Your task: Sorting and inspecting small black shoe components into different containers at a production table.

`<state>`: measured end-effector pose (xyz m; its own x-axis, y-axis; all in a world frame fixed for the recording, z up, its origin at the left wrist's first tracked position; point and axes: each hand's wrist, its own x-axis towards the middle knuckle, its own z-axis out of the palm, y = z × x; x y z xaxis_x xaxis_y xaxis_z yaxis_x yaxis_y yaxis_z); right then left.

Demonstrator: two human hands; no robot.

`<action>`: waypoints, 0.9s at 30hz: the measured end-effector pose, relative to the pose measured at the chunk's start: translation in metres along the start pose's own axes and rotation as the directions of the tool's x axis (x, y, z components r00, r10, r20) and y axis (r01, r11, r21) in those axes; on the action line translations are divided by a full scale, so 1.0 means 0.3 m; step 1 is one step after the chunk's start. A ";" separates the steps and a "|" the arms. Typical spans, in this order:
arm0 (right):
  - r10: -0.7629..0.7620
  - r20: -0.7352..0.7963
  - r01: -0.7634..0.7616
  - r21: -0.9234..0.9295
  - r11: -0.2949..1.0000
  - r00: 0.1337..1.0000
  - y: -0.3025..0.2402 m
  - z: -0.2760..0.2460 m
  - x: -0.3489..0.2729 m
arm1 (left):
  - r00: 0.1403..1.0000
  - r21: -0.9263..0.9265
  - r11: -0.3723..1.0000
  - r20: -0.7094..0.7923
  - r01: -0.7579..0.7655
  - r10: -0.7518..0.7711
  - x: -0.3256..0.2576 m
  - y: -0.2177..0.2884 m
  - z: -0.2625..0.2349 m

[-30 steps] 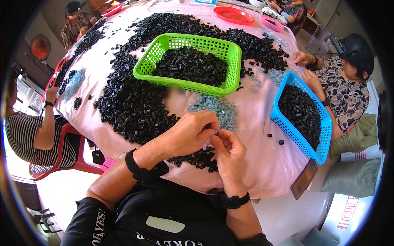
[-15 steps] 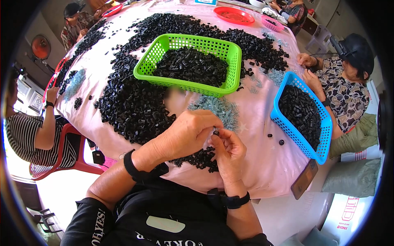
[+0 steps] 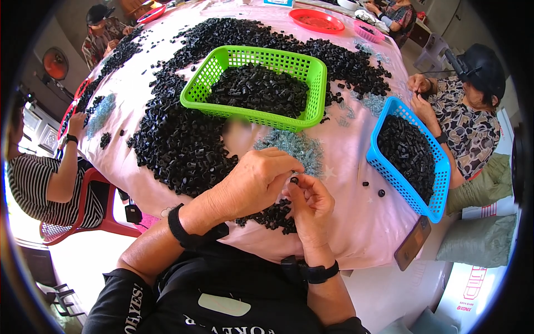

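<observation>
A small black cap [image 3: 294, 180] sits between the thumb and forefinger of the right hand [image 3: 312, 209], which are clamped on it, above the near edge of the pink-covered table [image 3: 347, 228]. It looks like hard plastic: very light, stiff, unlikely to break, perhaps a little slippery because it is smooth and round, so its side wall seems the best place to pinch, leaving the end free. The left hand [image 3: 261, 173] reaches in beside it, fingertips bunched just above the cap; whether they grip anything I cannot tell. Just beyond the hands lies a heap of pale blue-grey wiry bits [image 3: 303, 153], thin and probably prone to tangling. A big pile of black pieces [image 3: 178, 145] spreads to the left, and the green basket [image 3: 253, 118] near the middle of the table holds more. Toward the right edge stands a blue basket [image 3: 397, 186], also loaded with black pieces, with a phone [image 3: 412, 243] near the table's near right corner. The cloth looks soft and slightly wrinkled. Around the table, a person in stripes [image 3: 50, 189] sits at the left edge and a person in a cap [image 3: 467, 111] at the right; a fan [image 3: 55, 63] stands behind, at left.
</observation>
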<state>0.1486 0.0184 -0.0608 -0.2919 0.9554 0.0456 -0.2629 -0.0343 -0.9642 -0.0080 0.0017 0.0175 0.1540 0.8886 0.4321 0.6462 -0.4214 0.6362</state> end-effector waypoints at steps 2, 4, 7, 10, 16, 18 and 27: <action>0.002 0.008 -0.002 0.012 1.000 1.000 0.003 -0.004 0.001 | 0.999 -0.008 0.999 -0.028 0.032 -0.032 0.002 0.006 0.004; 0.034 0.009 -0.034 0.001 0.999 0.999 -0.011 0.000 -0.001 | 0.996 -0.023 0.999 -0.072 0.049 -0.051 0.001 0.008 0.015; 0.031 0.014 -0.031 -0.006 1.000 0.999 -0.008 -0.003 -0.001 | 0.992 -0.065 0.994 -0.091 0.085 -0.090 -0.002 0.015 0.042; 0.018 0.018 -0.018 -0.013 1.000 1.000 -0.023 -0.005 -0.003 | 0.993 -0.072 0.992 -0.055 0.104 -0.108 -0.014 0.008 0.064; 0.020 0.001 -0.020 0.084 0.996 1.000 -0.003 0.000 0.001 | 0.996 -0.039 0.996 -0.034 0.080 -0.082 -0.025 -0.006 0.063; 0.044 -0.004 -0.044 0.081 0.996 0.999 -0.013 -0.001 0.000 | 0.997 -0.024 0.997 -0.024 0.073 -0.073 -0.027 -0.008 0.056; 0.023 -0.005 -0.023 -0.014 1.000 1.000 -0.029 0.000 0.000 | 0.999 0.005 1.000 0.039 0.001 -0.002 -0.028 -0.004 0.040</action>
<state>0.1508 0.0187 -0.0524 -0.2934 0.9557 0.0226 -0.2435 -0.0518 -0.9685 -0.0011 -0.0029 0.0055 0.1824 0.8957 0.4056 0.6501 -0.4193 0.6337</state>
